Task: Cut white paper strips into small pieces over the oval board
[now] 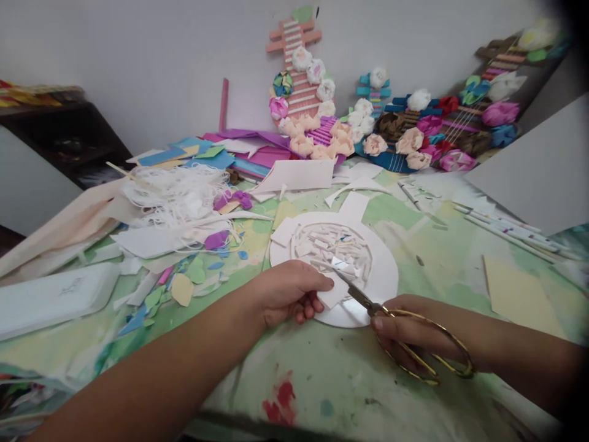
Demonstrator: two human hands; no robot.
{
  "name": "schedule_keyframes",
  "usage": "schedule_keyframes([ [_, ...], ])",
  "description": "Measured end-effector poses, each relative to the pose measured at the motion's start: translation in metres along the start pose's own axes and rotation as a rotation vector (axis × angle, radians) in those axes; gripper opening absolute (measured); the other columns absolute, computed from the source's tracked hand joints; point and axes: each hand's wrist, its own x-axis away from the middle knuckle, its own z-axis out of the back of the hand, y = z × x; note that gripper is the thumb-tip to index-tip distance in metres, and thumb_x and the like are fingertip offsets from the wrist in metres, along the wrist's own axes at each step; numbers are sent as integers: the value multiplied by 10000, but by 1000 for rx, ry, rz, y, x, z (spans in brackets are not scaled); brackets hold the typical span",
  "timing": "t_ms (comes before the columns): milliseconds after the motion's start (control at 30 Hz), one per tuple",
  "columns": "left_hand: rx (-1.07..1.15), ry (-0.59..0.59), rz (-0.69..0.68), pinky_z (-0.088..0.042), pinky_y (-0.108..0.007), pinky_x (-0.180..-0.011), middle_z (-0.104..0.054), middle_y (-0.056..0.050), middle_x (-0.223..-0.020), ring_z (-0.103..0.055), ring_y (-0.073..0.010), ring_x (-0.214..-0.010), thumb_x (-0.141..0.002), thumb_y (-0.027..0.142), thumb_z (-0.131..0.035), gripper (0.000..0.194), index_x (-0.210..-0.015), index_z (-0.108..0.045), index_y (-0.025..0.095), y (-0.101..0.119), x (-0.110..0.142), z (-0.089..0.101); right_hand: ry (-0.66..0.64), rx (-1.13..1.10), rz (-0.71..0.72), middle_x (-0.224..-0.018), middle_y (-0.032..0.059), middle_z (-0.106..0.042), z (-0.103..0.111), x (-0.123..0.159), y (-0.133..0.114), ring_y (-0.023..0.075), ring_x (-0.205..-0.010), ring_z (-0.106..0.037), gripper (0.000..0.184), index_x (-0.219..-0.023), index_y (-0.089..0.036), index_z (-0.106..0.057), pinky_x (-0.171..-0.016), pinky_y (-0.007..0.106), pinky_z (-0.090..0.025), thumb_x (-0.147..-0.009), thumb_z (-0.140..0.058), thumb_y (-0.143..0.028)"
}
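My left hand (289,291) pinches a small piece of white card (333,292) between thumb and fingers. In my right hand (414,334) is a pair of gold-handled scissors (365,301), my fingers through the loops. The blades point left and lie along the card's upper edge; whether they are parted is hard to tell. Beneath both hands rests a round white card disc (384,258) with a ring in its middle. Many small white paper snippets (331,242) fill that ring. A white tab (354,207) sticks out from the disc's far side.
White string (179,196) and coloured paper scraps (196,270) lie to the left, beside a white box-like object (55,298). Paper-flower crafts (304,86) lean on the wall at the back. Rolled paper sticks (510,230) and a cream sheet (519,291) lie on the right.
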Motion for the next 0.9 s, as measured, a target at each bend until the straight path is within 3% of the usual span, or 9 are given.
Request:
schedule_keyframes([
  [300,13,-53,2,-269,-126,-255,-468,37,-339,-380,-36,-260,-656,198,-500,185,-488,-482,124,2,2,3,77,-46,-7,-438,-27,-443,-7,-7,11,62,-407,-406,374,-510,-149,-436,-381,171,-294,-712,-475,-461],
  [533,118,8,45,-241,-121,-261,-464,32,-348,-379,-33,-278,-643,209,-514,168,-503,-474,124,1,-1,2,32,-45,25,-407,-22,-428,-6,-10,8,54,-385,-396,445,-472,-141,-451,-383,174,-296,-794,-348,-429],
  [767,265,74,30,-270,-123,-264,-468,24,-357,-405,-40,-291,-656,206,-507,178,-506,-482,114,-1,-4,-1,24,-160,66,-325,-28,-380,-2,-23,25,53,-313,-363,487,-403,-147,-418,-324,185,-254,-778,-364,-454],
  [900,263,47,37,-291,-127,-263,-481,12,-374,-420,-46,-298,-676,198,-487,178,-527,-503,103,-2,-3,-3,30,-197,23,-324,-36,-370,0,-23,28,53,-301,-342,472,-422,-154,-418,-317,192,-234,-774,-366,-464],
])
